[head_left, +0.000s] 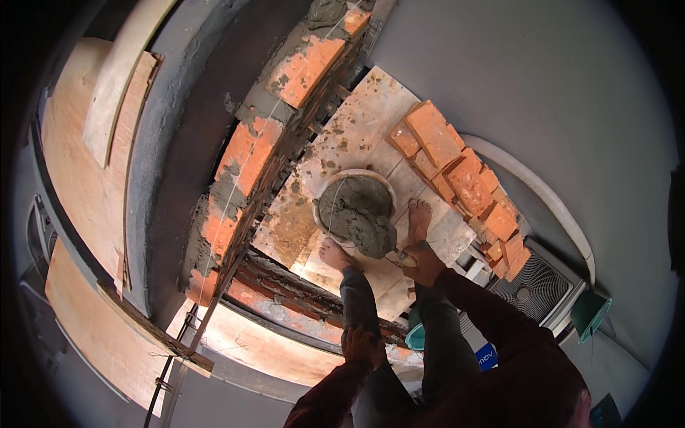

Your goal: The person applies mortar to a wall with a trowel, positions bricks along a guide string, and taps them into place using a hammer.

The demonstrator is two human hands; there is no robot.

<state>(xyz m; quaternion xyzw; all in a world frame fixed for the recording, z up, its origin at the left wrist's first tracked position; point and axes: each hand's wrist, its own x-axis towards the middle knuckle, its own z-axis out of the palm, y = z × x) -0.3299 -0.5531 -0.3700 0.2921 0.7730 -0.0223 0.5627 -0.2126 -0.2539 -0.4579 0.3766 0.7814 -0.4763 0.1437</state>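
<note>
Wet grey mortar (376, 241) lies in a heap at the lower-right rim of the round, pale bucket (354, 172); the bucket stands about the middle of the stained wooden platform (357, 121), with more mortar inside. We believe the heap sits on the trowel with yellowish handle (408, 261), whose blade is hidden from us. Our right hand (425, 266) is closed around this handle. Our left hand (362, 348) rests, fingers bent, on the left leg in dark grey trousers (359, 299); we cannot tell if it grips the cloth.

Along the platform's upper-left edge runs the orange brick wall (246, 153). By our judgement, its top bricks are already laid, with mortar covering them only in patches. On the platform's right edge, the heap of loose orange bricks (467, 182) remains unlaid, and plenty of mortar remains unused.
</note>
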